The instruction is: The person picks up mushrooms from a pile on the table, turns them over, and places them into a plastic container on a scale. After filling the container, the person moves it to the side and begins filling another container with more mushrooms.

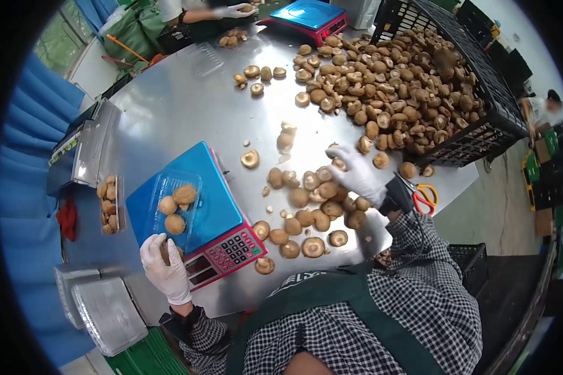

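My gloved left hand (164, 270) is at the near left corner of the blue-topped scale (216, 209), its fingers closed round a brown mushroom, partly hidden. On the scale, a clear plastic tray (197, 182) holds several mushrooms (175, 224). My gloved right hand (360, 177) reaches over the loose mushrooms on the table, with a mushroom (339, 164) between its fingertips. Below it lies a cluster of mushrooms (299, 198), some caps up and some stems up. The scale's red keypad (234, 249) faces me.
A black crate (503, 103) lies tipped, mushrooms (394, 81) spilling onto the metal table (162, 119). Orange-handled scissors (424, 199) lie at right. A filled tray (109, 205) and stacked empty trays (109, 312) are at left. Another person's gloved hand (234, 11) works near a second scale (309, 15).
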